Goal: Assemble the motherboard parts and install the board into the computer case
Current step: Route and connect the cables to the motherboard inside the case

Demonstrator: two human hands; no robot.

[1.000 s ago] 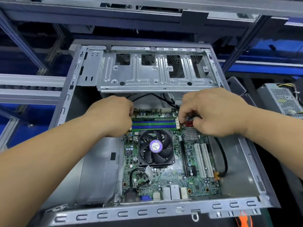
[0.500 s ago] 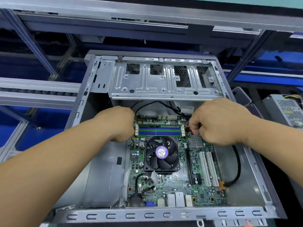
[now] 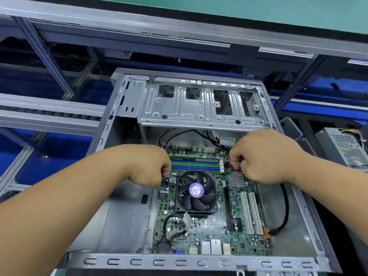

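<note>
Motherboard [image 3: 215,222] lies flat inside the open computer case [image 3: 127,216], CPU fan [image 3: 196,193] mounted, one memory module [image 3: 194,159] in the far slot.

Change over the last second: both hands have drawn slightly toward the near side, from the slot ends to the board's left and right edges. Left hand [image 3: 148,166] is curled at the left end of the memory slots [image 3: 196,166]; fingertips hidden, cannot tell what it holds. Right hand [image 3: 262,156] is curled over the red connectors [image 3: 235,167]; grip likewise unclear.

Judgement: memory seating is probably done; the hands now seem to nudge the board into alignment. Screws not yet evident.
</note>
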